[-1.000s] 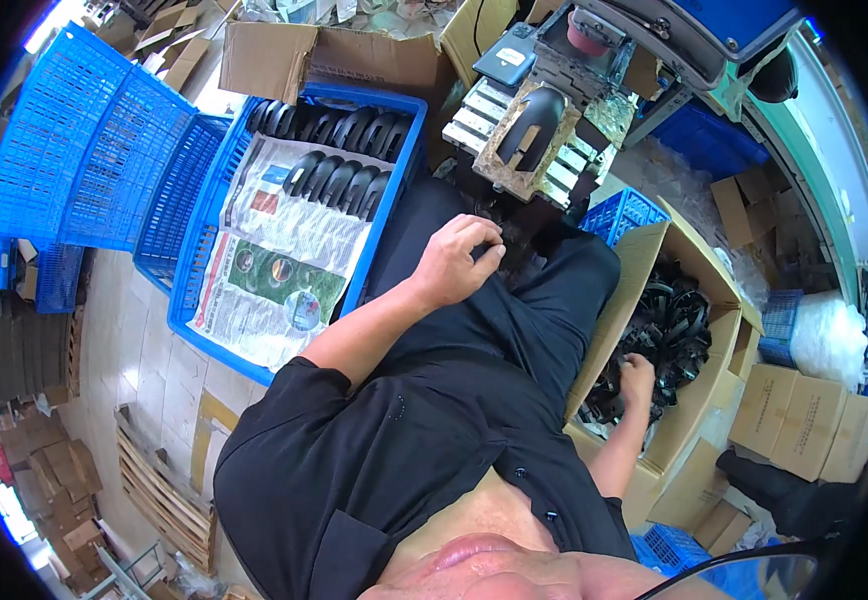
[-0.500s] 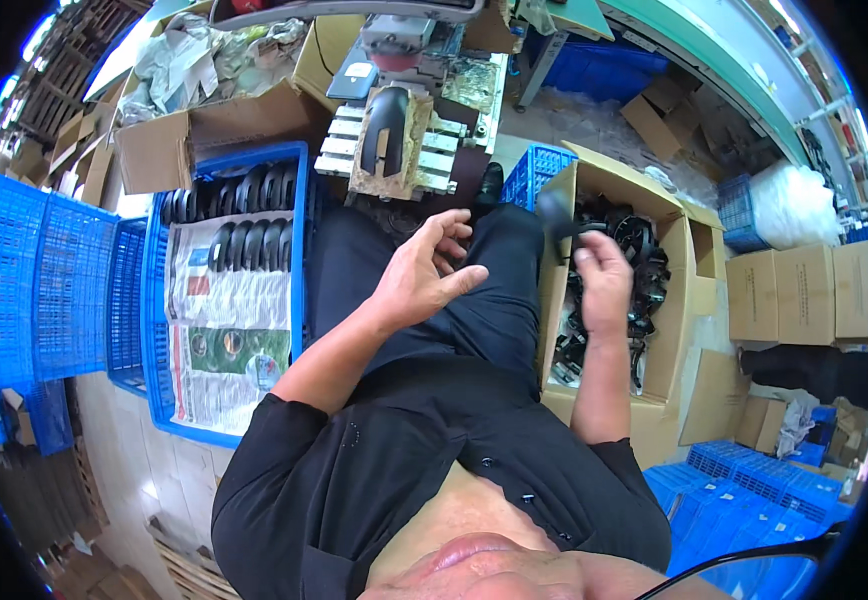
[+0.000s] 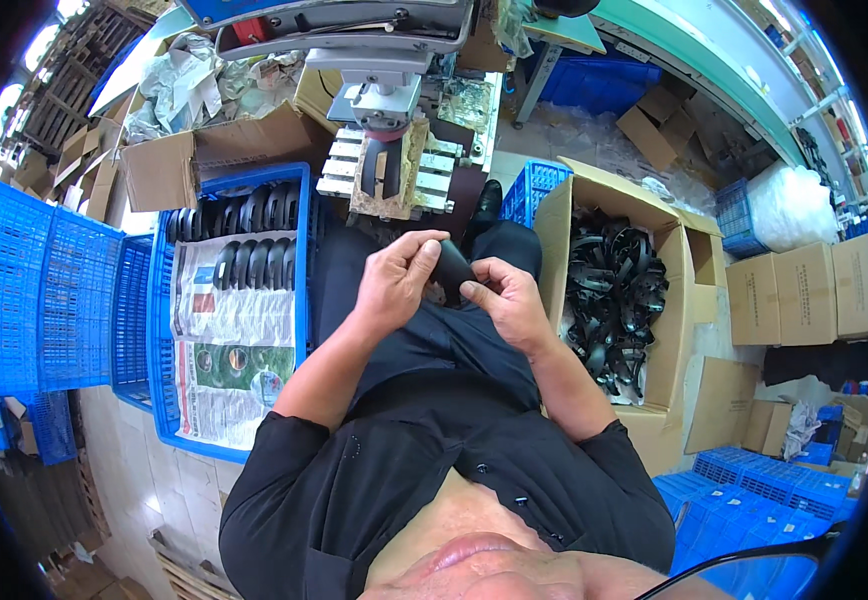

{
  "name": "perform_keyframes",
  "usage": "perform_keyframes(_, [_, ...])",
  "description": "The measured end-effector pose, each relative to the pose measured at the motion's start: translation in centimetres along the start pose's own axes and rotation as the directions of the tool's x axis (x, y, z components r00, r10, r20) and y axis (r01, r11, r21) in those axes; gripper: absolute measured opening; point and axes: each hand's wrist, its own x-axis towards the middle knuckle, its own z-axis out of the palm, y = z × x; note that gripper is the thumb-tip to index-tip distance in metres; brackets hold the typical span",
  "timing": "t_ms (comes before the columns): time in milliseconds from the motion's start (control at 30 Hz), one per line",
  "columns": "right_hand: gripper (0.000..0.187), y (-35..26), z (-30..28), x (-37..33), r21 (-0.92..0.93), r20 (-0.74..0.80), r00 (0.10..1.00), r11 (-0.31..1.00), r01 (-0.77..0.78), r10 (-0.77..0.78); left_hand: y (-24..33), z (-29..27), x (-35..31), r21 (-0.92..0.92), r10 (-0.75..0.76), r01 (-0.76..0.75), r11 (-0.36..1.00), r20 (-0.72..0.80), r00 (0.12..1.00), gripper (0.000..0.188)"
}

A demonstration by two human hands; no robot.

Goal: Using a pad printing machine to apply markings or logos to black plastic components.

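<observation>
Above my lap I hold a smooth black curved plastic part (image 3: 452, 268) between both hands. My left hand (image 3: 397, 283) pinches its left end with thumb and fingers. On its right end, my right hand (image 3: 510, 304) has closed its thumb and fingertips. The part's underside is hidden. Just beyond the hands, a similar black curved part (image 3: 382, 168) sits in a brown fixture (image 3: 417, 150) on the slotted machine table (image 3: 434, 180). The grey machine head (image 3: 384, 95) covers its far end. Both hands are apart from the fixture.
At left, a blue crate (image 3: 304, 260) holds black curved parts (image 3: 254, 263) in rows over newspaper. A cardboard box (image 3: 662, 355) of jumbled black parts (image 3: 614, 290) stands at right. Blue baskets (image 3: 39, 280) line the far left; closed cartons (image 3: 804, 290) sit far right.
My right hand has come from the cardboard box to my lap with the black part. The left hand has closed on it too. The view has tilted, showing more of the machine head.
</observation>
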Motion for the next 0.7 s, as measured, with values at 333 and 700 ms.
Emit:
perform_keyframes(333, [0.018,-3.2,-0.2,3.5,0.12,-0.164,0.986,0.992,0.042,-0.022,3.4,-4.3,8.5,0.845,0.689,-0.221,0.486,-0.215,0.692,0.044])
perform_keyframes(700, [0.048,-6.7,4.3,13.4,0.208,-0.089,0.984,0.963,0.173,-0.157,1.5,-8.5,6.1,0.734,0.567,-0.082,0.675,-0.444,0.693,0.039])
